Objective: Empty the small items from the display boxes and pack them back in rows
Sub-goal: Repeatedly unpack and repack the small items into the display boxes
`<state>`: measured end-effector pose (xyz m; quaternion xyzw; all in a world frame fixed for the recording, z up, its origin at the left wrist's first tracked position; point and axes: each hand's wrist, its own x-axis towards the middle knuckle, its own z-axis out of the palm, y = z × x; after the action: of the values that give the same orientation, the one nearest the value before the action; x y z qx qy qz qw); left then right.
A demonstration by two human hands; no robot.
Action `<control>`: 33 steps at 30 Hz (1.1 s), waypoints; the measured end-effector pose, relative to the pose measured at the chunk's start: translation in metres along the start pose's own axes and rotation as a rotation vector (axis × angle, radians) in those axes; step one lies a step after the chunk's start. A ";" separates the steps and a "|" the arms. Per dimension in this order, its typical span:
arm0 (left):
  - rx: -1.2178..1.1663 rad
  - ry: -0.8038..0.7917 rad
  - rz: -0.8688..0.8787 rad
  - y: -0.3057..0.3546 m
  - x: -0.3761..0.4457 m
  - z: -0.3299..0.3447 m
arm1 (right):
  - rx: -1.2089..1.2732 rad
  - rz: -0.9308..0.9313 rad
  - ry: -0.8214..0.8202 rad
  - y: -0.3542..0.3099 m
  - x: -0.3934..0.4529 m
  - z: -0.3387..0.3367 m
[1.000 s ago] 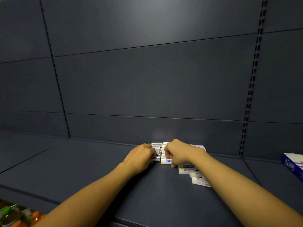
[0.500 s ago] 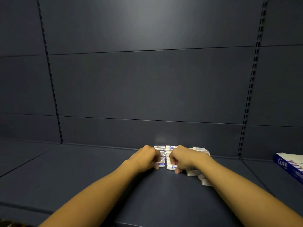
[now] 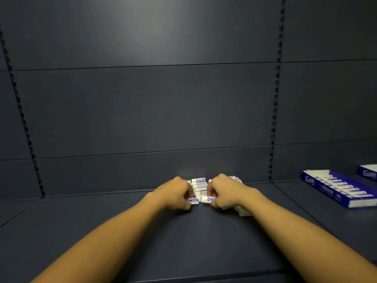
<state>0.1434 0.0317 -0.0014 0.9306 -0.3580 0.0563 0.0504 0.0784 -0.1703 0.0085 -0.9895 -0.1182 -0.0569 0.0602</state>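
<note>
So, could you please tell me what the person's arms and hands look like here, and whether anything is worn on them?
Both forearms are bare along all that shows, with no sleeves in view. The left hand and right hand wear no gloves, and no watch, bracelet or ring can be seen on either.

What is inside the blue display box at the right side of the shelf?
The blue display box holds one row of small white packs with blue labels, lying side by side along its length. Whether more packs lie under this row cannot be seen; the top row covers it.

Dark shelf (image 3: 102, 231) — slotted uprights (image 3: 275, 99) against dark back panels (image 3: 142, 109)
</note>
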 end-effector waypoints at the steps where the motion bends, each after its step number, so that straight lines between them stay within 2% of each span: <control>1: 0.005 0.006 0.013 0.002 0.002 -0.002 | 0.006 0.009 0.020 0.001 -0.004 -0.002; 7: 0.025 0.088 0.073 0.023 0.020 -0.010 | -0.009 0.075 0.144 0.021 -0.034 -0.017; 12: 0.050 0.162 0.140 0.063 0.035 -0.006 | -0.086 0.183 0.120 0.055 -0.069 -0.033; 20: 0.079 0.186 0.181 0.146 0.054 -0.008 | -0.141 0.325 0.084 0.109 -0.141 -0.047; 33: 0.078 0.184 0.156 0.293 0.052 0.003 | -0.237 0.356 0.104 0.184 -0.280 -0.079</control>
<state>-0.0151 -0.2194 0.0190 0.8921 -0.4206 0.1593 0.0423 -0.1558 -0.4216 0.0320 -0.9907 0.0694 -0.1098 -0.0414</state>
